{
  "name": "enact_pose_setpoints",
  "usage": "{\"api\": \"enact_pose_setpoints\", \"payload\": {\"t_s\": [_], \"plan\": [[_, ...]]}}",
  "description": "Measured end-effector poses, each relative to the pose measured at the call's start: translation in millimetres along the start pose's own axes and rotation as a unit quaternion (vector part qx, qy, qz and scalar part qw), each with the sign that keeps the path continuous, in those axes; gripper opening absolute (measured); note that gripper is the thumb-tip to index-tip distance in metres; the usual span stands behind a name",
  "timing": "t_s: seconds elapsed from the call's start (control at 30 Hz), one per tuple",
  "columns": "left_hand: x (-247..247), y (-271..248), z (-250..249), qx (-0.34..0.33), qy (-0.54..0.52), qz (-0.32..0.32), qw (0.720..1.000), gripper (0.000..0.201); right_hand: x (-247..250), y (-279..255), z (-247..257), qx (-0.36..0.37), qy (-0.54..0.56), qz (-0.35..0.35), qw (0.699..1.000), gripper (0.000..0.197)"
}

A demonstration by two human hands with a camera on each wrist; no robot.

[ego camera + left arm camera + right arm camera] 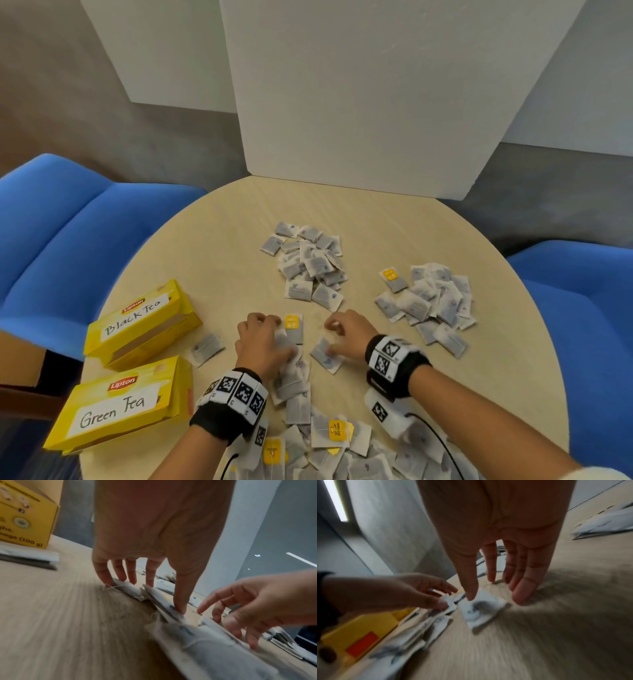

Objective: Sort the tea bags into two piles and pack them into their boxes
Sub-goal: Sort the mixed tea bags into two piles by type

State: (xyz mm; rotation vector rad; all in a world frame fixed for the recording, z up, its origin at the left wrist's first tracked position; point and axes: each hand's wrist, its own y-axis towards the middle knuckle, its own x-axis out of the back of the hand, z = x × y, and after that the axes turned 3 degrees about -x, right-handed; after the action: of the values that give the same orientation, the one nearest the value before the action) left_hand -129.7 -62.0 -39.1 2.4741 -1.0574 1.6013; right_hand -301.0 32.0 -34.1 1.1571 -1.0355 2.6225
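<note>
Left hand: the left hand (262,339) is down flat-ish on the table (219,240), fingers spread and fingertips (178,608) pressing a few tea bags from the unsorted heap (342,445). Looks like it's pinning or sliding them out so they can be read one at a time, that's my guess anyway.

Right hand: the right hand (346,334) is loosely spread, thumb tip resting on a single tea bag (481,608) and the other fingers touching bare table just beside it. Not pinching it as far as I can tell, more like dragging it clear of the rest.

Sorted piles: there's a far pile (310,263) in the middle of the table and a right pile (428,305) well apart from it. Keeping them separated makes sense so the two kinds don't get mixed again.

Stray bag: one lone bag (207,347) sits to the left, between the hand and the boxes.

Boxes: the Black Tea box (140,322) and the Green Tea box (120,404) lie on their sides at the left edge, parked out of the way. Can't see any bags in them.

Progress: honestly still mid-sort, big heap left near the person, packing not started.

Watch out: the bags are light and overlap, so easy to drag two at once.
</note>
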Motion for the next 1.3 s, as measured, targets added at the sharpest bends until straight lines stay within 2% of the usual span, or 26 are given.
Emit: {"api": "enact_pose_setpoints", "payload": {"t_s": [0.1,0.3,0.4,0.47,0.57,0.63,0.7,0.8,0.93,1.1,1.23,1.3], "plan": [[-2.0,-2.4,6.1,-0.028,-0.031,0.033,0.999,0.057,-14.7,-5.8,-4.7,0.020,-0.014,-0.011,1.000,0.053],[-12.0,-15.9,11.4,-0.112,-0.042,0.113,0.986,0.057,-25.4,-19.0,-13.4,0.034,-0.071,0.022,0.997,0.031],[-17.3,-25.0,1.5,-0.153,-0.026,0.157,0.975,0.046,-23.9,-31.0,-23.0,0.040,-0.042,0.043,0.997,0.023],[-22.7,-29.4,-1.9,-0.161,-0.081,0.160,0.971,0.038,-17.3,-39.8,-31.0,0.044,-0.027,0.059,0.997,0.020],[-25.0,-32.6,-4.2,-0.126,-0.213,0.132,0.960,0.039,-4.9,-48.2,-43.6,0.031,0.073,0.046,0.996,0.018],[-22.8,-32.0,-5.7,-0.103,-0.290,0.104,0.946,0.038,4.4,-50.4,-47.4,0.003,0.213,0.035,0.976,0.021],[-18.7,-31.3,-7.8,-0.084,-0.357,0.080,0.927,0.034,15.0,-47.4,-46.6,-0.017,0.300,0.014,0.954,0.030],[-11.4,-28.4,-10.5,-0.051,-0.432,0.057,0.899,0.029,32.3,-34.6,-36.8,-0.014,0.356,-0.028,0.934,0.036],[-5.1,-19.0,-8.9,-0.003,-0.472,0.056,0.880,0.027,52.5,-12.9,-16.7,-0.025,0.392,-0.114,0.913,0.024],[-0.4,-10.8,-3.5,-0.003,-0.441,0.055,0.896,0.025,62.7,8.4,3.6,-0.005,0.419,-0.154,0.895,0.034],[4.7,-5.6,-1.0,-0.040,-0.375,0.055,0.925,0.029,59.9,15.6,6.1,0.019,0.463,-0.128,0.877,0.027],[7.5,-3.8,-0.6,-0.046,-0.360,0.051,0.930,0.032,57.8,16.7,3.7,0.023,0.485,-0.111,0.867,0.024]]}}
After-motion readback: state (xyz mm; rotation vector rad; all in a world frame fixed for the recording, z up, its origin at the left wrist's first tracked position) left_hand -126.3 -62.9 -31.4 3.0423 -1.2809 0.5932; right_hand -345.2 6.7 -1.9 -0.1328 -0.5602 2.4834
